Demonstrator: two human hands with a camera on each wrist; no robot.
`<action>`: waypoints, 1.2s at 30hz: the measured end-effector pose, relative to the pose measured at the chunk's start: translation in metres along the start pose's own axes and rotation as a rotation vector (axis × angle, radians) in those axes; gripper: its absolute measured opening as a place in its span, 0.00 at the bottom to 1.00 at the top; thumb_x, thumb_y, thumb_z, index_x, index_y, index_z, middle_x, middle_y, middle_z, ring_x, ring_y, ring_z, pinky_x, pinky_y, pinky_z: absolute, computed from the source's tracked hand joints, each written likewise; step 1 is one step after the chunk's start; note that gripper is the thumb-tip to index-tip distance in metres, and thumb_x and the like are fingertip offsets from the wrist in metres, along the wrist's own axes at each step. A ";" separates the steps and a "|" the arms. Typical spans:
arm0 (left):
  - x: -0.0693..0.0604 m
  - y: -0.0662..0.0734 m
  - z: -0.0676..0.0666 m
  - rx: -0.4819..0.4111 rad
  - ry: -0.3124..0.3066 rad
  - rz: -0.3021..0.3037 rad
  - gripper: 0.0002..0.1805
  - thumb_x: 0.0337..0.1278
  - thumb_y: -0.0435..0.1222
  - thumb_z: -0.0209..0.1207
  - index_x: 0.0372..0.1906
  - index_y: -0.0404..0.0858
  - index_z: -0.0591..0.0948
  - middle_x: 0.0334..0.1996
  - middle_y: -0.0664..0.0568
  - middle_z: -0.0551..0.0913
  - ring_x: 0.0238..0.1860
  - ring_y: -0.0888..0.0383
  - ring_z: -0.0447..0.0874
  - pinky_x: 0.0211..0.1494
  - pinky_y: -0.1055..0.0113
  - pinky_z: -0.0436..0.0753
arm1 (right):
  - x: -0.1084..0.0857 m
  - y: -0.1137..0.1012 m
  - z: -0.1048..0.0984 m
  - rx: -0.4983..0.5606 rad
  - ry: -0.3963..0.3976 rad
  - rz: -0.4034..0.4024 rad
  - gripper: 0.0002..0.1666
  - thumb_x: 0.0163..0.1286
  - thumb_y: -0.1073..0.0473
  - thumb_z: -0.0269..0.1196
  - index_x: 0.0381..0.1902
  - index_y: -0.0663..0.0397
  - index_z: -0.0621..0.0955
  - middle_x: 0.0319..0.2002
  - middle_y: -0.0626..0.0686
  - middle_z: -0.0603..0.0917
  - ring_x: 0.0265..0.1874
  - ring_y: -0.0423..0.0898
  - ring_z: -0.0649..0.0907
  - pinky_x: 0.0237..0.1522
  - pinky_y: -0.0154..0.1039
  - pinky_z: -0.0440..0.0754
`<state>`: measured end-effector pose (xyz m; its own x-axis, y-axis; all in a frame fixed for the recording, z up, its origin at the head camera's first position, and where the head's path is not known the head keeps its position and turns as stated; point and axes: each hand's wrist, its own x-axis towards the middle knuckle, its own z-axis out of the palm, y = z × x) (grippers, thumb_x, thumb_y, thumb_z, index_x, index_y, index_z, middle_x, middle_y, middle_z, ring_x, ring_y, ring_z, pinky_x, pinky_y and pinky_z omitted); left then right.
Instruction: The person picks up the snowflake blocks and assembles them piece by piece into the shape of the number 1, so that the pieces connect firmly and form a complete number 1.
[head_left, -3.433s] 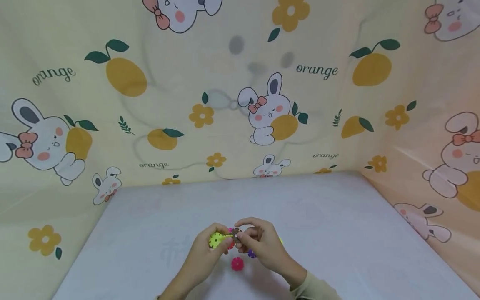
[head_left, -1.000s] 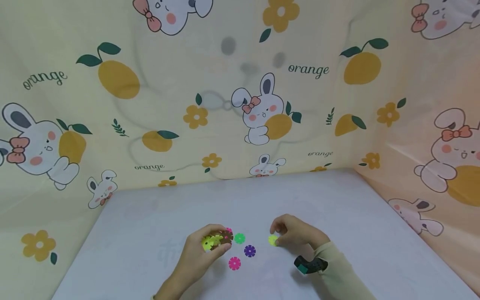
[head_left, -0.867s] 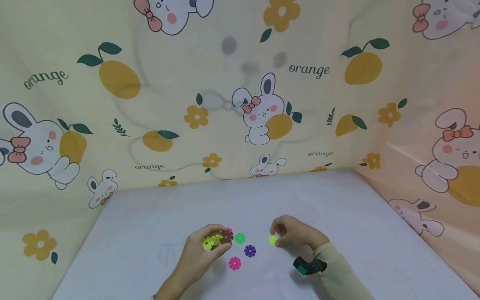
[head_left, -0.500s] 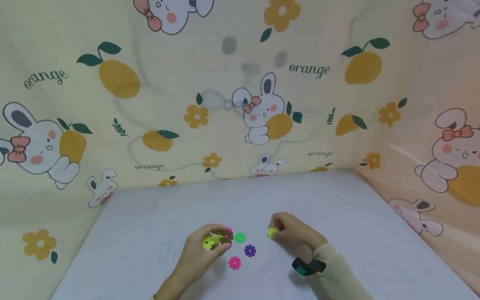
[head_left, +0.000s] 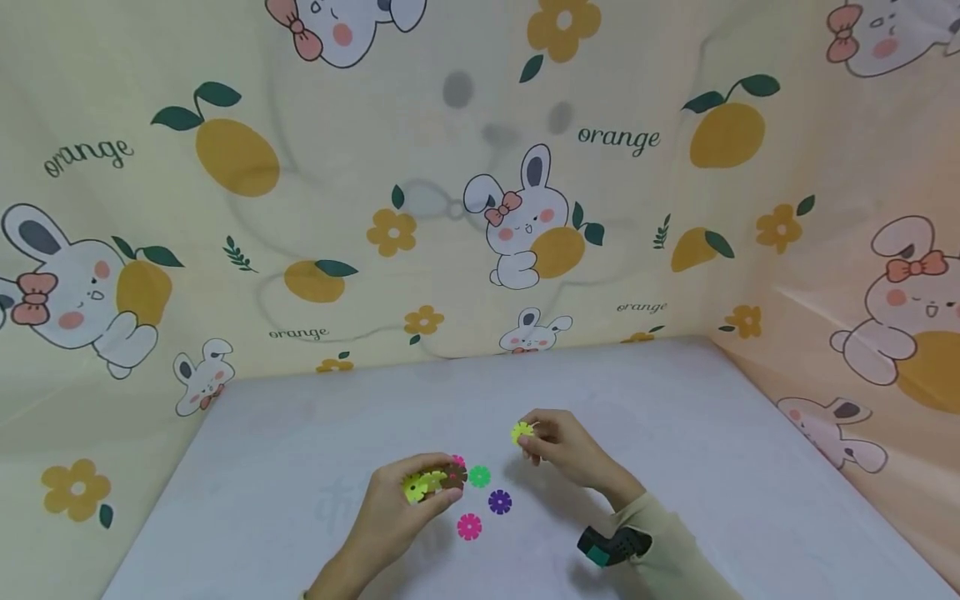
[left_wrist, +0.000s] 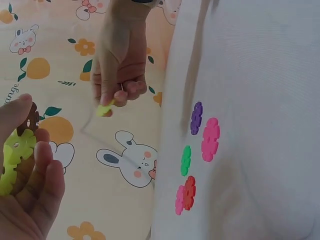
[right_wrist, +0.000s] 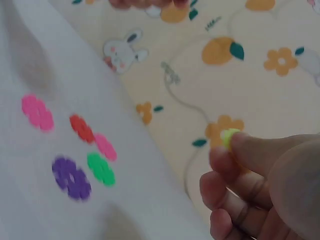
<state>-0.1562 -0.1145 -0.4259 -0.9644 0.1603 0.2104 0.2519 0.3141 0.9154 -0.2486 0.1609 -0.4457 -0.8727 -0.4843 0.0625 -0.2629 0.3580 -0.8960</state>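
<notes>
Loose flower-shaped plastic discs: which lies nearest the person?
The pink disc lowest in the head view; others, including the second pink disc beside the red disc, lie farther.

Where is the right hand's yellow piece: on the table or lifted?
Lifted: the right hand pinches the yellow piece, and both wrist views show it clear of the white table.

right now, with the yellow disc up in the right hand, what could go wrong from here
Slip: the right hand pinches the small yellow notched plastic-looking disc above the white tabletop, so it might drop.

Shifting: the left hand grips a cluster of yellow and brown notched discs; squeezing harder could knock pieces out of line.

Nudging: the flat green notched disc lies loose near that cluster, so a hand moving in might brush it away.
</notes>
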 end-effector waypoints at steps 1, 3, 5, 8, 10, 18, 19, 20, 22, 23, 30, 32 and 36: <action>0.000 0.001 0.000 0.002 0.002 -0.003 0.18 0.49 0.40 0.76 0.47 0.47 0.87 0.45 0.56 0.90 0.46 0.62 0.86 0.51 0.75 0.84 | 0.000 -0.003 0.002 0.013 -0.001 -0.007 0.12 0.77 0.62 0.58 0.52 0.63 0.80 0.32 0.62 0.84 0.28 0.40 0.80 0.33 0.38 0.82; -0.001 0.002 -0.001 0.011 0.007 -0.005 0.18 0.49 0.40 0.76 0.48 0.46 0.88 0.45 0.57 0.90 0.46 0.62 0.86 0.52 0.75 0.83 | -0.001 -0.008 0.005 0.042 -0.005 -0.018 0.14 0.79 0.62 0.55 0.56 0.63 0.79 0.34 0.63 0.82 0.28 0.40 0.80 0.33 0.37 0.82; -0.001 0.003 -0.001 0.018 0.007 -0.003 0.18 0.50 0.40 0.75 0.48 0.45 0.88 0.45 0.57 0.90 0.46 0.61 0.86 0.52 0.75 0.83 | -0.003 -0.013 0.007 0.067 -0.002 -0.028 0.15 0.79 0.63 0.54 0.58 0.62 0.79 0.36 0.65 0.82 0.28 0.40 0.80 0.34 0.36 0.83; -0.001 0.004 -0.001 0.022 -0.002 -0.002 0.18 0.51 0.40 0.75 0.49 0.44 0.88 0.45 0.56 0.90 0.46 0.61 0.86 0.52 0.74 0.84 | -0.005 -0.020 0.010 0.088 0.007 -0.048 0.16 0.79 0.63 0.55 0.60 0.62 0.78 0.37 0.67 0.82 0.28 0.40 0.80 0.34 0.35 0.84; 0.000 0.005 -0.001 0.031 -0.009 0.001 0.18 0.52 0.41 0.74 0.50 0.44 0.87 0.45 0.57 0.90 0.46 0.61 0.86 0.52 0.74 0.83 | -0.007 -0.024 0.012 0.089 0.009 -0.069 0.16 0.78 0.63 0.56 0.59 0.62 0.79 0.36 0.66 0.83 0.28 0.39 0.80 0.34 0.34 0.84; 0.000 0.006 -0.001 0.008 -0.012 -0.016 0.19 0.51 0.37 0.75 0.51 0.46 0.86 0.44 0.62 0.89 0.45 0.62 0.86 0.51 0.73 0.84 | -0.009 -0.037 0.024 0.117 -0.004 -0.144 0.15 0.75 0.65 0.59 0.57 0.62 0.79 0.33 0.69 0.84 0.25 0.38 0.80 0.30 0.32 0.80; 0.000 0.006 -0.001 0.007 -0.010 -0.014 0.19 0.51 0.37 0.75 0.50 0.46 0.86 0.44 0.61 0.89 0.45 0.62 0.86 0.51 0.72 0.85 | -0.010 -0.039 0.025 0.123 -0.005 -0.144 0.15 0.75 0.64 0.60 0.57 0.62 0.79 0.33 0.69 0.84 0.24 0.38 0.80 0.30 0.32 0.80; 0.000 0.005 -0.001 0.007 -0.008 -0.012 0.19 0.51 0.37 0.75 0.50 0.47 0.86 0.44 0.61 0.89 0.45 0.62 0.86 0.50 0.72 0.85 | -0.010 -0.041 0.027 0.127 -0.007 -0.146 0.15 0.75 0.64 0.60 0.57 0.62 0.79 0.33 0.69 0.84 0.24 0.38 0.80 0.30 0.32 0.81; -0.001 0.005 -0.001 0.010 -0.005 -0.006 0.19 0.51 0.39 0.75 0.50 0.47 0.86 0.44 0.60 0.89 0.44 0.62 0.85 0.50 0.72 0.85 | -0.011 -0.044 0.030 0.137 -0.013 -0.150 0.15 0.75 0.64 0.60 0.57 0.62 0.79 0.32 0.70 0.84 0.24 0.38 0.80 0.30 0.32 0.81; -0.001 0.004 -0.001 0.014 -0.005 -0.001 0.18 0.51 0.39 0.75 0.50 0.47 0.86 0.44 0.60 0.89 0.44 0.62 0.85 0.50 0.72 0.85 | -0.012 -0.045 0.031 0.143 -0.016 -0.150 0.15 0.75 0.64 0.60 0.57 0.62 0.78 0.32 0.69 0.84 0.23 0.38 0.80 0.30 0.32 0.81; -0.001 0.004 0.000 0.006 -0.001 0.012 0.17 0.54 0.39 0.73 0.49 0.47 0.86 0.45 0.56 0.89 0.45 0.63 0.85 0.50 0.73 0.84 | -0.018 -0.058 0.037 0.145 -0.039 -0.141 0.15 0.74 0.62 0.62 0.56 0.59 0.79 0.29 0.58 0.86 0.24 0.41 0.81 0.31 0.33 0.82; -0.001 0.004 0.000 0.007 0.002 0.008 0.16 0.54 0.38 0.73 0.49 0.48 0.86 0.45 0.56 0.89 0.44 0.63 0.85 0.50 0.73 0.84 | -0.020 -0.061 0.039 0.132 -0.045 -0.145 0.15 0.74 0.61 0.62 0.56 0.59 0.79 0.29 0.61 0.85 0.24 0.44 0.82 0.31 0.34 0.82; -0.001 0.006 0.000 -0.001 0.006 -0.013 0.16 0.54 0.40 0.73 0.49 0.48 0.86 0.46 0.56 0.89 0.44 0.62 0.84 0.49 0.74 0.84 | -0.022 -0.064 0.041 0.104 -0.053 -0.164 0.16 0.74 0.59 0.62 0.56 0.58 0.80 0.30 0.63 0.85 0.24 0.46 0.82 0.30 0.33 0.81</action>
<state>-0.1537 -0.1129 -0.4209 -0.9681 0.1505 0.2002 0.2390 0.3154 0.9184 -0.1960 0.1162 -0.4074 -0.7982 -0.5713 0.1909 -0.3535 0.1877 -0.9164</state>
